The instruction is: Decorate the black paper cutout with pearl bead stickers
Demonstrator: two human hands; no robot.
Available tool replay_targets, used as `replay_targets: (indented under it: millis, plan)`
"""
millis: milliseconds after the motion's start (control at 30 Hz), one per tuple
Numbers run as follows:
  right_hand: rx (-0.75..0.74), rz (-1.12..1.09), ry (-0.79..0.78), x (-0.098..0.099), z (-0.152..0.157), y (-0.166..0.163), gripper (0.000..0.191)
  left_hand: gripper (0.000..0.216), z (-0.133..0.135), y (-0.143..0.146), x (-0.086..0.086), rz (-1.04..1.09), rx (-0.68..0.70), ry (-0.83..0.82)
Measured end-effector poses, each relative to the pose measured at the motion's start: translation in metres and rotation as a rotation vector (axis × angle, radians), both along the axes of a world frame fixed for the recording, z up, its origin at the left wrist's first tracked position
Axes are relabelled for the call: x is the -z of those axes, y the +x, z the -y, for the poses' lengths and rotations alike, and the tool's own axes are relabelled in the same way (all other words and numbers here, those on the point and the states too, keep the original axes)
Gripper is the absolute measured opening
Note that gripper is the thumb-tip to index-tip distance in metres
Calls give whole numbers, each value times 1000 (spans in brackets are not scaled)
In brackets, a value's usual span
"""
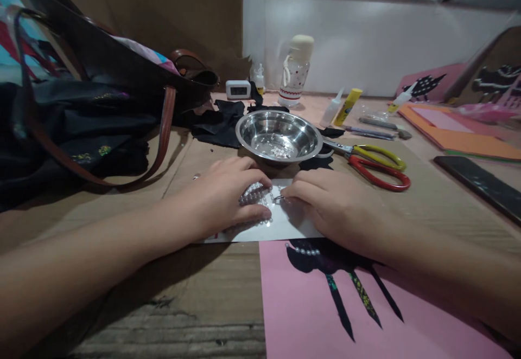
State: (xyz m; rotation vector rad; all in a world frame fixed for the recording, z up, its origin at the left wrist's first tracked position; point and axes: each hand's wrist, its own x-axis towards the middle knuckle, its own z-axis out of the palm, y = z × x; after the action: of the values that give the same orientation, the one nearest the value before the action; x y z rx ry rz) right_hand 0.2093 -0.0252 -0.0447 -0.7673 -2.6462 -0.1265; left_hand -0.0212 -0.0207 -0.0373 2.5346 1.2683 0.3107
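A white sheet of stick-on pearl beads point(280, 228) lies on the cardboard-covered table in front of me. My left hand point(222, 196) rests on it with fingers curled over the rows of beads. My right hand point(331, 207) pinches a thin metal tool, its tip at the beads between the two hands. Just below lies a pink card point(301, 305) with a black cut-out figure and a short row of pearls point(307, 251) stuck on it. A steel bowl point(279, 138) with small clear gems stands right behind my hands.
Red-and-yellow scissors point(376, 166) lie right of the bowl. A dark bag with brown straps point(101, 98) fills the left. Glue bottles point(348, 107), a small clock point(238, 89) and a bottle point(295, 71) stand at the back. Orange and pink sheets point(459, 131) and a black strip point(480, 183) lie at right.
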Motion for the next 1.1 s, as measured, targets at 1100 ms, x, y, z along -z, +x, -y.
replay_targets:
  millis: [1100]
  plan:
    - [106, -238, -244, 0, -12, -2, 12, 13, -5, 6, 7, 270, -42, 23]
